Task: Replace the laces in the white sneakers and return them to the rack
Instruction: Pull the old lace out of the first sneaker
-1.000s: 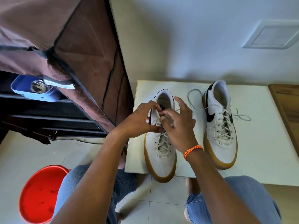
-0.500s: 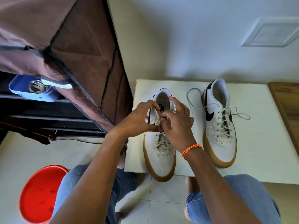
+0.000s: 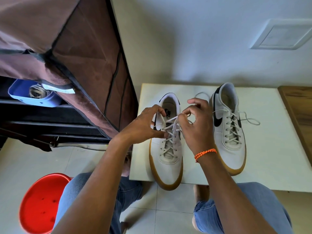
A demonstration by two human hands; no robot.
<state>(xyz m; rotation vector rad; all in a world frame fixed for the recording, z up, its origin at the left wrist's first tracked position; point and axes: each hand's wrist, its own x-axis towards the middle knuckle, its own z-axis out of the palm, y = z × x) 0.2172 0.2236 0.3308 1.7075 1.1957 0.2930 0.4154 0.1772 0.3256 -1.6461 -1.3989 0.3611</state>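
I see 2 white sneakers on the white worktop (image 3: 263, 166), toes toward its near edge. The left sneaker (image 3: 168, 159) sits by the near left corner, its gum toe hanging just over the near edge. The right sneaker (image 3: 228, 132) lies toward the middle, apart from the other, heel close to the far edge.

My left hand (image 3: 143, 125) is over the left sneaker's collar; its fingers (image 3: 158, 109) are curled, thumb and forefinger pinching the white lace (image 3: 170, 119) near the top eyelets. My right hand (image 3: 197, 122) is between the 2 sneakers, its fingers (image 3: 185, 113) bent and pinching the other end of that lace, which runs taut across the tongue. An orange bracelet (image 3: 205, 153) circles the right wrist.

The right sneaker's lace (image 3: 251, 120) lies loose, 1 loop trailing on the worktop toward the right edge, another curving past the heel.

Left of the worktop stands the brown fabric-covered rack (image 3: 87, 53), with a blue container (image 3: 33, 95) on a dark shelf. A red stool (image 3: 42, 203) stands on the tiled floor (image 3: 168, 217) by my left knee.
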